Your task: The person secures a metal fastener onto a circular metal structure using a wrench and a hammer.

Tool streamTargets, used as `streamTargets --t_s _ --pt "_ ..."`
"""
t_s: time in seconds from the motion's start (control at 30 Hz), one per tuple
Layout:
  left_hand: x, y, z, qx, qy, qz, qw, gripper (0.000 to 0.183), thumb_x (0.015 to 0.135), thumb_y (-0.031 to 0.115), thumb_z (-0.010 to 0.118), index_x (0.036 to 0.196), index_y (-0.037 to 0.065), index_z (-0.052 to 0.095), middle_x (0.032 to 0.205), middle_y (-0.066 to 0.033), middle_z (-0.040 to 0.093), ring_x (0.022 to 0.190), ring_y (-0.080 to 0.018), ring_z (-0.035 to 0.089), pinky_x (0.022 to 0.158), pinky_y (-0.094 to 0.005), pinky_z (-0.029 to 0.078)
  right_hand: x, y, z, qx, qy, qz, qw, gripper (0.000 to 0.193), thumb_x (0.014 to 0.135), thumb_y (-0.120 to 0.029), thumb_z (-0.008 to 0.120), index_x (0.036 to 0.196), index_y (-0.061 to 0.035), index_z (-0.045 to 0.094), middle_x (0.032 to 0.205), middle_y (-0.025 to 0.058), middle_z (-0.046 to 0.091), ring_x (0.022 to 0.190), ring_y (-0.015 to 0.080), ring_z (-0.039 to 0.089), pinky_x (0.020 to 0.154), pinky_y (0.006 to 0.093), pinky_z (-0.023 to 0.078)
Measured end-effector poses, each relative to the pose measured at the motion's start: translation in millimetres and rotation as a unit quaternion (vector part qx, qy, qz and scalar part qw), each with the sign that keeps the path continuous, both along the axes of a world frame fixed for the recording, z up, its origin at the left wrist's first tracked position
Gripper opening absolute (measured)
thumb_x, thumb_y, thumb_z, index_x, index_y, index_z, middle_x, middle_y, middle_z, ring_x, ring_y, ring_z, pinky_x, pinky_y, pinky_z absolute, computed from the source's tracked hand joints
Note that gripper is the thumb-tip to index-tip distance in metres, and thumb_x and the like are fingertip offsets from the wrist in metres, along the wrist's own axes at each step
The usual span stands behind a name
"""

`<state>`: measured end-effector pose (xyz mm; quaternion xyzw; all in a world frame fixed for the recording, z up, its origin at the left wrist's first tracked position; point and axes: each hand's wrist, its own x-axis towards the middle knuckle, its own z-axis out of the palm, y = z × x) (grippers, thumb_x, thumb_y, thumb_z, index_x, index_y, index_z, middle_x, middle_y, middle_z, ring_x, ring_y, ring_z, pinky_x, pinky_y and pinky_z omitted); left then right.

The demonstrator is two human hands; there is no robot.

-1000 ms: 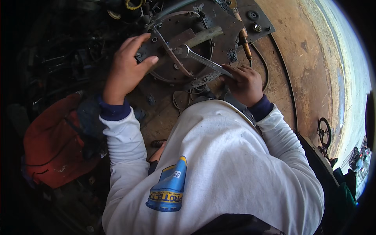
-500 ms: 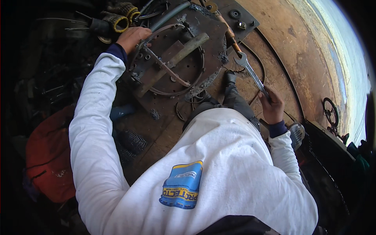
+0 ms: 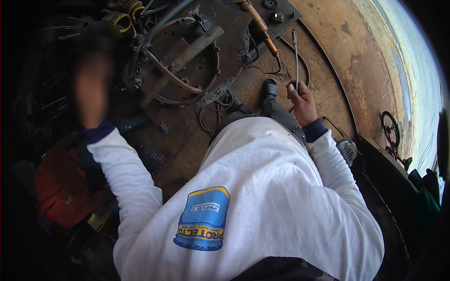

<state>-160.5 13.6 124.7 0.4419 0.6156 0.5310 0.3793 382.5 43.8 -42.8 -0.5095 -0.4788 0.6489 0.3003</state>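
Note:
My right hand point(image 3: 304, 103) is closed round the lower end of a steel open-end wrench point(image 3: 296, 58), which stands up edge-on to the right of the workbench. My left hand point(image 3: 93, 86) is a blur at the left, raised off the work. A dark smeared shape point(image 3: 98, 40) lies just beyond its fingers; whether the hand holds it I cannot tell. Between the hands is a dark steel plate bench point(image 3: 234, 28). On it sit a bent metal ring point(image 3: 176, 75) and a round bar point(image 3: 199, 44) lying slantwise across the ring.
An orange-handled tool point(image 3: 258, 23) with a cable lies at the bench's right edge. Yellow-and-black work gloves point(image 3: 123, 21) and thin rods point(image 3: 65, 30) are at the far left. A red bag-like thing point(image 3: 70, 182) lies at the lower left. A bicycle wheel point(image 3: 390, 130) is at the right.
My left hand has let go of the ring and come back toward me, now blurred. My right hand has turned the wrench from slanted to upright and edge-on. The view has shifted slightly.

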Motion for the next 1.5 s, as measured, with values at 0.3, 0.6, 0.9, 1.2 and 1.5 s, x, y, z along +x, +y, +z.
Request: streamTargets --t_s 0.3,0.6,0.9,1.2,1.5 --pt "281.2 -55.5 -102.8 -0.169 -0.094 0.071 0.979 0.019 0.090 -0.001 0.070 0.108 -0.002 0.067 0.093 -0.0032 0.069 0.079 -0.0091 0.065 0.073 -0.0223 0.052 -103.2 63.8 5.2 -0.075 0.056 0.109 0.990 0.025 0.096 -0.020 0.071 0.111 -0.0047 0.058 0.080 0.0004 0.061 0.067 0.0092 0.053 0.060 0.0264 0.045" --pt "329.9 -38.6 -162.1 -0.106 0.217 0.319 0.916 0.010 0.090 0.008 0.071 0.097 0.000 0.071 0.086 -0.0080 0.071 0.076 -0.0157 0.069 0.069 -0.0292 0.053 -114.9 82.4 -13.9 -0.026 0.059 0.167 0.984 0.028 0.091 -0.013 0.076 0.099 -0.0029 0.052 0.076 -0.0003 0.057 0.064 0.0088 0.053 0.056 0.0273 0.044" --pt "340.7 -33.5 -158.7 -0.061 0.394 0.338 0.852 0.012 0.085 0.011 0.076 0.094 0.004 0.072 0.089 -0.0132 0.070 0.082 -0.0325 0.068 0.071 -0.0404 0.054 -115.7 90.7 -11.6 -0.079 0.085 0.172 0.978 0.030 0.091 -0.017 0.078 0.094 -0.0044 0.050 0.075 0.0024 0.059 0.061 0.0098 0.053 0.053 0.0275 0.043" --pt "344.3 -31.1 -156.0 -0.093 0.381 0.329 0.859 0.013 0.082 0.012 0.076 0.093 0.007 0.073 0.089 -0.0090 0.071 0.082 -0.0311 0.069 0.073 -0.0402 0.053 -121.5 94.0 -1.6 -0.168 0.083 0.156 0.970 0.027 0.091 -0.025 0.077 0.087 -0.0083 0.056 0.073 0.0003 0.061 0.056 0.0093 0.050 0.050 0.0271 0.038" --pt "349.7 -27.5 -159.5 -0.076 0.398 0.319 0.857 0.013 0.087 0.011 0.071 0.099 0.006 0.074 0.094 -0.0105 0.071 0.083 -0.0325 0.068 0.073 -0.0407 0.055 -124.7 106.7 -12.1 -0.190 0.002 0.215 0.958 0.028 0.092 -0.026 0.076 0.088 -0.0050 0.058 0.071 0.0026 0.062 0.053 0.0108 0.053 0.047 0.0284 0.041"
